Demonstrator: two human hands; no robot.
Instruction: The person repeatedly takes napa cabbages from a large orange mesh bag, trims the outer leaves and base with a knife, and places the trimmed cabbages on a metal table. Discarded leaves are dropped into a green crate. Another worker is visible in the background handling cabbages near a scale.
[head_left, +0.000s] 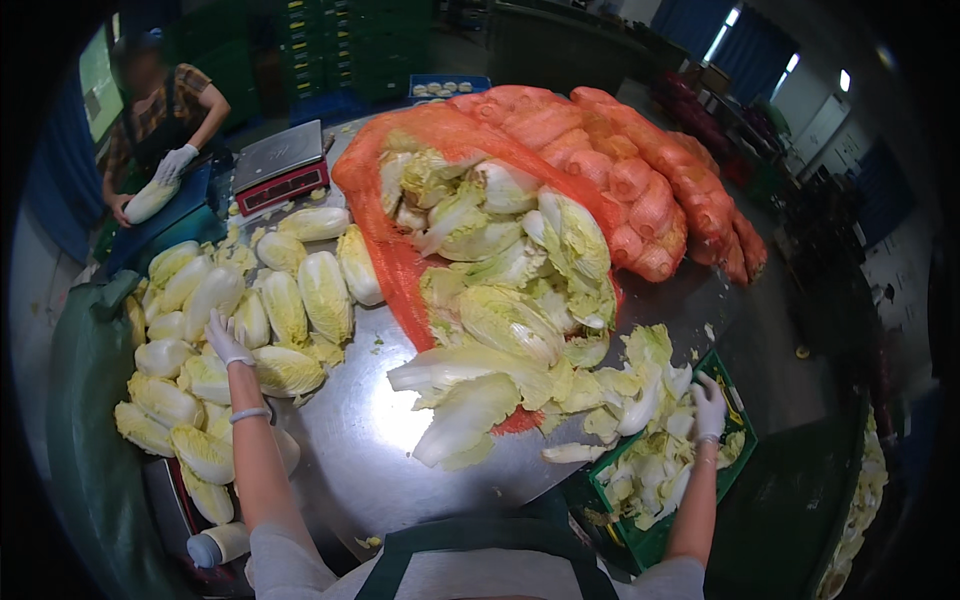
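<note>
My left hand (228, 338), in a white glove, lies with outstretched fingers on the pile of trimmed Chinese cabbages (213, 300) at the left of the metal table. A pale, smooth head is under its fingertips. To the right, my gloved right hand (710, 408) is over the rim of a green crate (742, 440), beside loose cabbage leaves (650, 400). Its fingers look apart, and no held thing shows in them. Cut-off leaves (650, 475) fill the crate. Untrimmed Chinese cabbages (510, 320) spill toward me from an opened orange mesh sack (385, 265) in the middle.
Full orange mesh sacks (620, 170) lie at the back right. A scale (280, 165) stands on the table's far left part. Beyond it a person (160, 130) handles a cabbage (152, 202). A white and blue-grey cylindrical thing (218, 545) lies at the near left.
</note>
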